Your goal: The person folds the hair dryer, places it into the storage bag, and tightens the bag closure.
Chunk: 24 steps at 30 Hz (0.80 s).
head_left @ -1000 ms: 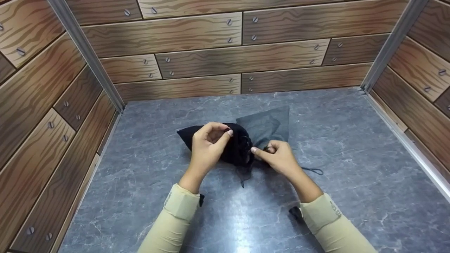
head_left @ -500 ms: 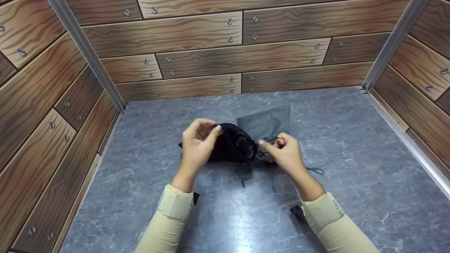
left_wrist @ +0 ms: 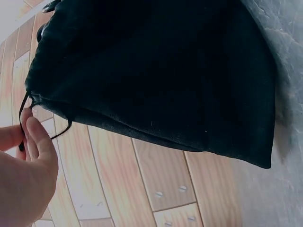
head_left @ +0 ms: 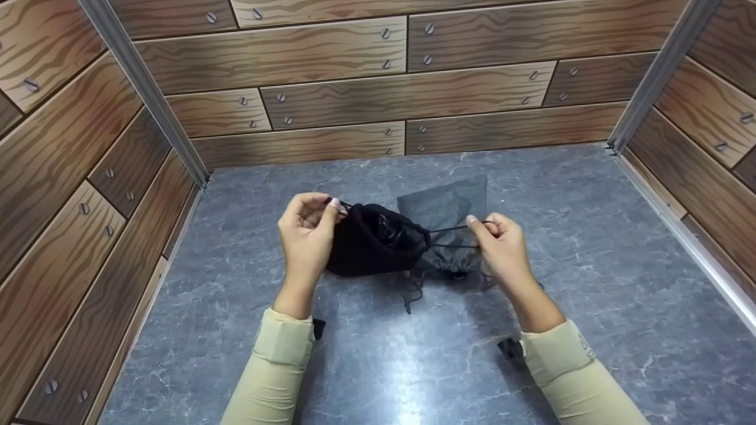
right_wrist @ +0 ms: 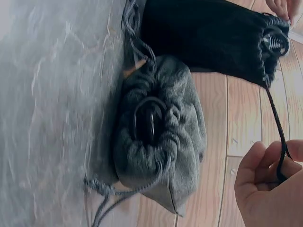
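Note:
A black drawstring bag [head_left: 366,257] is between the two hands, its gathered mouth facing up and showing something dark and shiny inside. In the right wrist view, a shiny ribbed object [right_wrist: 274,42] shows at that mouth. My left hand [head_left: 306,236] pinches the cord at the mouth's left side; a cord loop [left_wrist: 66,130] hangs by its fingers in the left wrist view. On the other side, my right hand [head_left: 505,251] grips the right drawstring [head_left: 450,228], drawn out taut from the bag.
Behind and right of the black bag lies a grey drawstring bag [head_left: 440,203], its puckered mouth toward the person. In the right wrist view its cords [right_wrist: 137,191] trail on the grey marbled table [head_left: 236,295]. Wood-pattern walls [head_left: 331,59] enclose the back and sides.
Both hands have moved apart, the left to the left and the right to the right. The drawstrings now stretch out from the black bag, which has shifted left and shows more of its mouth.

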### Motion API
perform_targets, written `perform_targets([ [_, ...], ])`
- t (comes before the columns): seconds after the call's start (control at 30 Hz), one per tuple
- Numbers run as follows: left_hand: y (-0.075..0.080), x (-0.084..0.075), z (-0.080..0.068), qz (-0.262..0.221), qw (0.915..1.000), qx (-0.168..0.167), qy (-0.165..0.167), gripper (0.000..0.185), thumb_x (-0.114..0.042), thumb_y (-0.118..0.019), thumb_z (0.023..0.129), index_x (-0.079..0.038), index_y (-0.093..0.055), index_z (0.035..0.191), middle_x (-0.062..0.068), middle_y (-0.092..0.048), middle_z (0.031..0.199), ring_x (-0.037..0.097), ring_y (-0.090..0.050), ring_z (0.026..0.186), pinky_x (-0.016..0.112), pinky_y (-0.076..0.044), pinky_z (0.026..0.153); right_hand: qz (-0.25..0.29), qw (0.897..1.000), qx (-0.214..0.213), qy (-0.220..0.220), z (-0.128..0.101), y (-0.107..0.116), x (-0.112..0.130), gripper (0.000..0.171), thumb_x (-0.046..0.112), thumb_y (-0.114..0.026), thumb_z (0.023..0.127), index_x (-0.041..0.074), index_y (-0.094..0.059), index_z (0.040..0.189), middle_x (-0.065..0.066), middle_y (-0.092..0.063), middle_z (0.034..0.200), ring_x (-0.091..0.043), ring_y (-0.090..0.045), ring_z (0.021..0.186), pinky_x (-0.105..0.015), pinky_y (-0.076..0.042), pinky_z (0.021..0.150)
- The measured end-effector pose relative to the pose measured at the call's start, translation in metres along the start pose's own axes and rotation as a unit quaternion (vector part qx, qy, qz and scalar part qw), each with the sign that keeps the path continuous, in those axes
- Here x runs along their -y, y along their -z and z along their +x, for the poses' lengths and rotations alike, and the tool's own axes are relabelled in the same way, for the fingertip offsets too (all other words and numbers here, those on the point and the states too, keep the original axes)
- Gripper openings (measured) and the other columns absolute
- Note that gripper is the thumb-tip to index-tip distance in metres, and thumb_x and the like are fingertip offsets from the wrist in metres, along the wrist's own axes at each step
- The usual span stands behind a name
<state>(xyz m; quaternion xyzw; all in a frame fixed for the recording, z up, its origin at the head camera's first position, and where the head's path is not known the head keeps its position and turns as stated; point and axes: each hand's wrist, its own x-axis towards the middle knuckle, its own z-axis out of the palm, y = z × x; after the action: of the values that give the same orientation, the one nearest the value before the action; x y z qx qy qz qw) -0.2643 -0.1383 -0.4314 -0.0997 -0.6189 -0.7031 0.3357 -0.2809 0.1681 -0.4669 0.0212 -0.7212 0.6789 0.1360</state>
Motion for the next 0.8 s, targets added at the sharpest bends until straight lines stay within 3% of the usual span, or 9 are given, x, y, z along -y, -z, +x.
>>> perform_targets([
  [0.17, 0.004, 0.000, 0.003, -0.016, 0.9991, -0.037, -0.008, 0.011, 0.010, -0.072, 0.094, 0.009, -0.064, 0.102, 0.014, -0.073, 0.086, 0.020, -0.075, 0.073, 0.030, -0.063, 0.072, 0.006, 1.000, -0.013, -0.001, 0.003, 0.011, 0.002, 0.048, 0.013, -0.069, 0.103, 0.014, -0.036, 0.068, 0.012, -0.040, 0.059, -0.005, -0.048, 0.049, -0.026, -0.054, 0.052],
  [0.2, 0.005, 0.000, 0.004, -0.017, 0.9988, -0.044, -0.012, 0.011, 0.010, -0.072, 0.094, 0.009, -0.064, 0.102, 0.015, -0.073, 0.086, 0.020, -0.075, 0.073, 0.030, -0.063, 0.072, 0.010, 1.000, -0.018, 0.000, 0.003, 0.013, 0.002, 0.049, 0.013, -0.069, 0.104, 0.014, -0.035, 0.068, 0.012, -0.034, 0.059, -0.004, -0.048, 0.049, -0.025, -0.054, 0.052],
  [0.37, 0.010, 0.001, 0.006, -0.025, 0.9969, -0.071, -0.022, 0.012, 0.010, -0.072, 0.094, 0.010, -0.064, 0.103, 0.016, -0.071, 0.086, 0.023, -0.075, 0.071, 0.030, -0.063, 0.070, 0.017, 0.999, -0.044, -0.002, 0.001, 0.024, -0.004, 0.051, 0.014, -0.069, 0.103, 0.013, -0.035, 0.066, 0.011, -0.035, 0.055, -0.006, -0.047, 0.048, -0.021, -0.048, 0.051],
  [0.8, 0.028, 0.011, 0.005, -0.031, 0.9893, -0.143, 0.003, 0.011, 0.011, -0.073, 0.093, 0.010, -0.066, 0.102, 0.019, -0.071, 0.084, 0.018, -0.073, 0.064, 0.029, -0.062, 0.065, -0.007, 0.999, -0.029, -0.024, 0.002, 0.048, -0.008, 0.052, 0.021, -0.073, 0.102, 0.011, -0.039, 0.064, 0.007, -0.045, 0.054, -0.009, -0.044, 0.048, -0.020, -0.035, 0.048],
])
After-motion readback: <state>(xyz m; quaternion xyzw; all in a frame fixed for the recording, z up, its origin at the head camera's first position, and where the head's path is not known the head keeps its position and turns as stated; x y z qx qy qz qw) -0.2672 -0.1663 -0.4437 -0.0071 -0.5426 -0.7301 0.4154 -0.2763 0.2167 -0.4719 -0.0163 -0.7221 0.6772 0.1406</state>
